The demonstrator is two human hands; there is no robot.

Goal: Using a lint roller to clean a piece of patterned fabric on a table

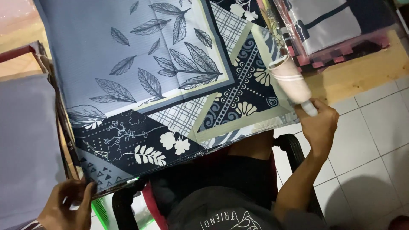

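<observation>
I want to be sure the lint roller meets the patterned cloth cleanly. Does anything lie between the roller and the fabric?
Nothing visible does. The right hand grips the handle of the lint roller, whose drum lies directly on the patterned cloth near its right edge. The left hand pinches the cloth's lower left corner, well apart.

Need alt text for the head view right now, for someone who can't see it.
A person's right hand rolls a lint roller over a blue leaf-patterned fabric spread on their lap, while the left hand pinches its near corner. White floor tiles lie on the right.

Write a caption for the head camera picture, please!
Right hand rolls a lint roller on leaf-print cloth; left hand holds its corner.
</observation>
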